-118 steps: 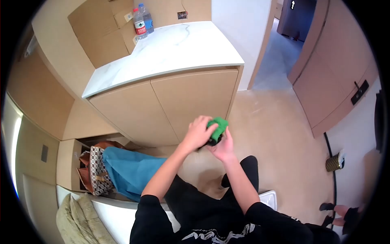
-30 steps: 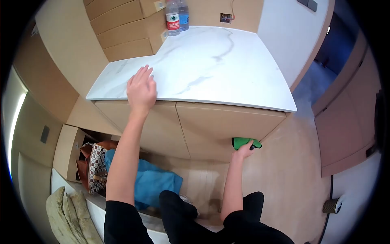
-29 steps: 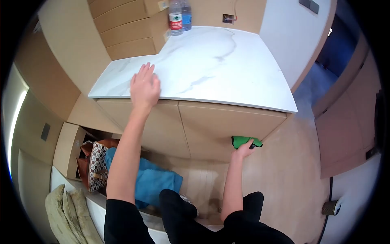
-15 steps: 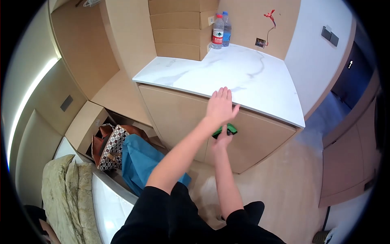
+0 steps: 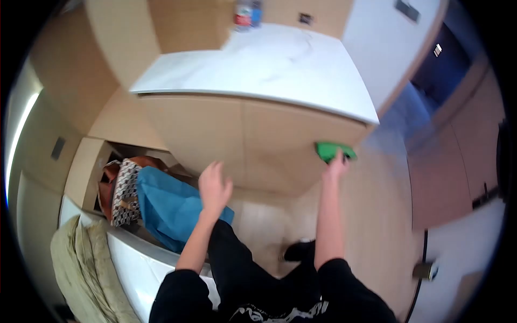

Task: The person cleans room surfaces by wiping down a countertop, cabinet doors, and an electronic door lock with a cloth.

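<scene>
My right hand (image 5: 335, 169) is wrapped round a green hand-held tool (image 5: 326, 150) with a dark part near the fingers; motion blur hides its exact kind. The tool is in front of the right side of the beige cabinet (image 5: 285, 134), below the white marble-look countertop (image 5: 258, 67); whether it touches the door I cannot tell. Slightly blurred, my left hand (image 5: 214, 185) hangs in front of the left cabinet door with nothing in it. Its fingers are partly spread. Just below and left of it lies a blue cloth-like bag (image 5: 169, 202).
Two bottles (image 5: 243, 16) stand at the back of the counter beside stacked cartons (image 5: 188, 27). A checkered bag (image 5: 125, 188) sits by an open drawer. Bedding (image 5: 86, 264) lies at lower left. A doorway (image 5: 436, 75) opens on the right.
My left hand has come off the counter edge, down and to the left. My right hand has moved right with the green tool. The view has tilted downward.
</scene>
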`<state>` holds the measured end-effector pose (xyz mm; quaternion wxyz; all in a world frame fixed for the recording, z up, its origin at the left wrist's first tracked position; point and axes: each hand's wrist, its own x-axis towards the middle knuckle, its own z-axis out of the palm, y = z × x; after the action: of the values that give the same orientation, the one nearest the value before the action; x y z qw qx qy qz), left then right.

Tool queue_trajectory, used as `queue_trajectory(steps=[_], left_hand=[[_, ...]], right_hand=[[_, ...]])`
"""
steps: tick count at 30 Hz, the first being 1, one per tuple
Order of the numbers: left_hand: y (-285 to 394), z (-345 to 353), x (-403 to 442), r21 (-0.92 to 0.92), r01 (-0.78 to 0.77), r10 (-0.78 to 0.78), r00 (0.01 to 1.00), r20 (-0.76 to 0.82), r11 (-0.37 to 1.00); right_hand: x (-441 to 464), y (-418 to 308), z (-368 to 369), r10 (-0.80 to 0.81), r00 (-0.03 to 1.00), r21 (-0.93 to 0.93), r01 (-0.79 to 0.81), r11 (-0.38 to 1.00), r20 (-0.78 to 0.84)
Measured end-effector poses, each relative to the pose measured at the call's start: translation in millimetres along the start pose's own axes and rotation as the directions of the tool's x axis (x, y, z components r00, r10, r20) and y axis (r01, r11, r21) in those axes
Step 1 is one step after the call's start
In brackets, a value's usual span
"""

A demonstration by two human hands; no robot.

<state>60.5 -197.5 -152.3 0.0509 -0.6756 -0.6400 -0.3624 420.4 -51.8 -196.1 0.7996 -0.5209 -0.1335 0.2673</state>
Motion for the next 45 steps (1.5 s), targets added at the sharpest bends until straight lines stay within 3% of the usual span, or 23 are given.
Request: queue_trajectory(steps=[2,3,5,6,7,9,11,13,15,16,19,21,23,27,29,31,33,35,36,40,42,43,45], left_hand=[[-43.1,20.0,-90.4,0.051,0.142,-0.148,0.979,0.138,0.988],[-55.2,30.3,-136.9,0.176,0.270,-0.309,0.916,0.256,0.947],[-67.3,30.2,-193.0,0.330,0.467,-0.571,0.659,0.489,0.821],[-65.8,29.7,-214.8,0.289,0.495,-0.561,0.594,0.576,0.820],[-61.3,43.8,-243.9,0.190,0.515,-0.545,0.737,0.400,0.836],[-55.1,37.1,-244.3,0.154,0.467,-0.489,0.794,0.360,0.871],[-56.8,36.4,-228.1,0.102,0.505,-0.498,0.762,0.413,0.857],[-52.7,38.7,-200.1,0.053,0.556,-0.517,0.728,0.450,0.829],[-24.4,38.8,-166.7,-0.492,0.769,-0.580,0.635,0.511,0.408],[-7.7,35.9,-150.9,-0.588,0.779,-0.573,0.590,0.569,0.218],[31.9,43.1,-117.1,-0.656,0.707,-0.398,0.539,0.742,-0.266],[35.9,61.6,-112.3,-0.546,0.835,-0.258,0.515,0.818,-0.064],[41.2,76.4,-115.5,-0.626,0.769,-0.269,0.635,0.724,0.130],[54.6,69.1,-105.7,-0.678,0.733,-0.226,0.672,0.706,0.062],[62.5,64.0,-106.8,-0.696,0.714,-0.204,0.695,0.690,0.079],[72.5,53.1,-99.8,-0.686,0.712,-0.400,0.591,0.700,-0.148],[70.6,59.4,-117.3,-0.673,0.717,-0.543,0.498,0.676,-0.180],[68.8,68.0,-134.8,-0.542,0.815,-0.382,0.443,0.811,-0.205],[77.7,62.7,-135.7,-0.495,0.846,-0.210,0.457,0.864,-0.196],[117.8,61.3,-138.4,-0.527,0.846,-0.104,0.518,0.849,-0.081],[123.3,69.0,-134.7,-0.434,0.802,-0.052,0.454,0.889,-0.411],[124.2,70.3,-130.7,-0.435,0.799,-0.060,0.453,0.889,-0.415],[124.6,72.2,-123.9,-0.252,0.701,0.073,0.399,0.914,-0.667]], right_hand=[[-24.1,20.1,15.9,-0.105,0.994,-0.203,0.100,0.974,-0.012],[-57.4,11.4,34.7,0.014,1.000,-0.077,-0.014,0.997,-0.004],[-113.1,8.0,68.5,0.119,0.993,-0.030,-0.119,0.992,0.008],[-130.1,29.4,79.4,0.135,0.990,-0.071,-0.132,0.989,0.043],[-151.0,51.4,90.0,0.082,0.991,-0.047,-0.078,0.996,0.101],[-181.9,92.0,97.0,0.310,0.905,-0.139,-0.281,0.950,0.290],[-200.2,106.6,88.0,0.391,0.841,-0.452,-0.202,0.869,0.375],[-207.4,87.4,66.7,0.283,0.766,-0.425,-0.014,0.905,0.577],[-210.4,57.5,39.6,0.402,0.687,-0.399,-0.175,0.900,0.606],[-209.7,46.6,21.9,0.504,0.589,-0.379,-0.332,0.864,0.632],[-207.4,36.4,-34.7,0.579,0.567,-0.557,-0.238,0.796,0.586],[-199.3,20.3,-67.9,0.616,0.528,-0.542,-0.311,0.781,0.585],[-185.0,-4.6,-92.2,0.551,0.514,-0.449,-0.320,0.834,0.657],[-160.3,-34.9,-122.2,0.553,0.532,-0.396,-0.387,0.833,0.641],[-153.9,-52.1,-127.3,0.486,0.557,-0.157,-0.535,0.830,0.674],[-148.5,-75.4,-124.4,0.487,0.595,-0.193,-0.490,0.850,0.639],[-148.3,-90.5,-122.6,0.488,0.630,-0.231,-0.448,0.864,0.604],[-147.1,-96.3,-120.8,0.407,0.626,-0.292,-0.284,0.913,0.665],[-146.0,-94.3,-123.6,0.436,0.593,-0.318,-0.299,0.900,0.677],[-148.5,-96.6,-126.8,0.509,0.435,-0.274,-0.496,0.824,0.743],[-158.4,-96.0,-123.3,0.382,0.386,-0.293,-0.270,0.917,0.840],[-165.9,-102.3,-120.3,0.388,0.378,-0.298,-0.274,0.914,0.841],[-182.0,-125.4,-114.7,0.452,-0.025,-0.438,0.203,0.876,0.892]])
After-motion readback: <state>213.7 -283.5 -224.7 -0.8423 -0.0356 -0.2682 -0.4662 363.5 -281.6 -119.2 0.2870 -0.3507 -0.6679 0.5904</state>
